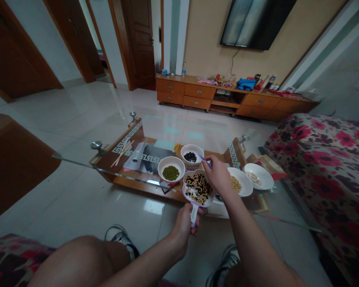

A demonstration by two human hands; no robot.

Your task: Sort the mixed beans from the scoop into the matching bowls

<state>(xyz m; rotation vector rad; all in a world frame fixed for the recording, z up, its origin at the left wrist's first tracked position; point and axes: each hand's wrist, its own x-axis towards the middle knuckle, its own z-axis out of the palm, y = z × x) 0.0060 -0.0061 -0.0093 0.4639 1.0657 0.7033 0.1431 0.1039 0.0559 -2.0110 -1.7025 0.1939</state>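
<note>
My left hand point(184, 225) is closed around the handle of a scalloped white-and-lilac dish point(194, 215), which holds mixed black and yellow beans point(199, 185). In my right hand point(218, 175) are slim dark-blue tweezers point(206, 161). Their tips reach over the right rim of a white bowl point(184, 149) with black beans point(190, 157) inside; whether they pinch a bean is too small to tell. Left of the dish, another white bowl point(160, 169) contains green mung beans point(170, 173). Partly behind my right wrist stands a bowl point(247, 187) of yellow soybeans point(236, 184). Further right, a bowl point(269, 183) has pale flat pieces point(253, 177).
The bowls stand on a glass coffee table point(86, 162) with a wooden base. Chopsticks point(122, 153) and papers point(136, 157) lie toward its left. A flowered sofa point(332, 171) borders the right; a low wooden cabinet point(199, 92) lines the far wall under a television point(254, 24).
</note>
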